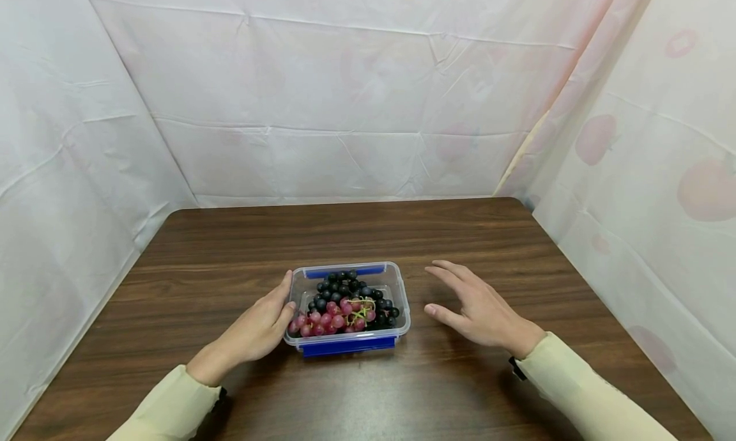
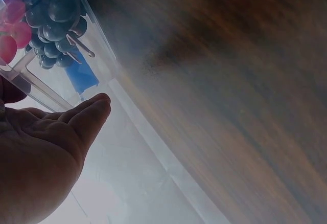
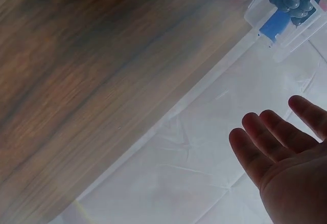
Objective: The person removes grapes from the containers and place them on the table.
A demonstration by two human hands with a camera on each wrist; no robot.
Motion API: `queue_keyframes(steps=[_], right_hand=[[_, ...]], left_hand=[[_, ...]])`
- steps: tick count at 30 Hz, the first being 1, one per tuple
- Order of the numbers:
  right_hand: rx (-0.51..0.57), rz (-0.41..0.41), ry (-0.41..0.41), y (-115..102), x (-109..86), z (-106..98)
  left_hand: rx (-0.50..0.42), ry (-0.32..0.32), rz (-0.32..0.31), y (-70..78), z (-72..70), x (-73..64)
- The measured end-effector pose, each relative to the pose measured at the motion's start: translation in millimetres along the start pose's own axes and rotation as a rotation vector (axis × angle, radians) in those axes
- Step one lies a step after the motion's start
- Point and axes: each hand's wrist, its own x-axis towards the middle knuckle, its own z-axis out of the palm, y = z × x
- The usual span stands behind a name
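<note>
A clear plastic container [image 1: 406, 307] with blue clips stands on the table, no lid over it. Inside, a bunch of red grapes [image 1: 330, 319] lies at the front left, its green stem showing on top. Dark grapes [image 1: 339, 289] fill the back and right. My left hand [image 1: 260, 323] rests against the container's left side with straight fingers, the thumb at the rim. To the right of the container, apart from it, my right hand [image 1: 483, 310] hovers with spread fingers and holds nothing. In the right wrist view its fingertips [image 3: 240, 137] point toward the container.
The dark wood-grain table [image 1: 230, 243] runs back to a white sheet [image 1: 345, 108] hung behind it. More white sheeting hangs on the left and right, the right one printed with faint red fruit [image 1: 596, 139].
</note>
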Motion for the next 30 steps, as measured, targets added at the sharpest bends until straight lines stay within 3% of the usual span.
queue_keyframes(steps=[30], right_hand=[[0.015, -0.138, -0.010, -29, 16.3, 9]], left_hand=[[0.001, -0.012, -0.014, 0.5, 0.3, 0.4]])
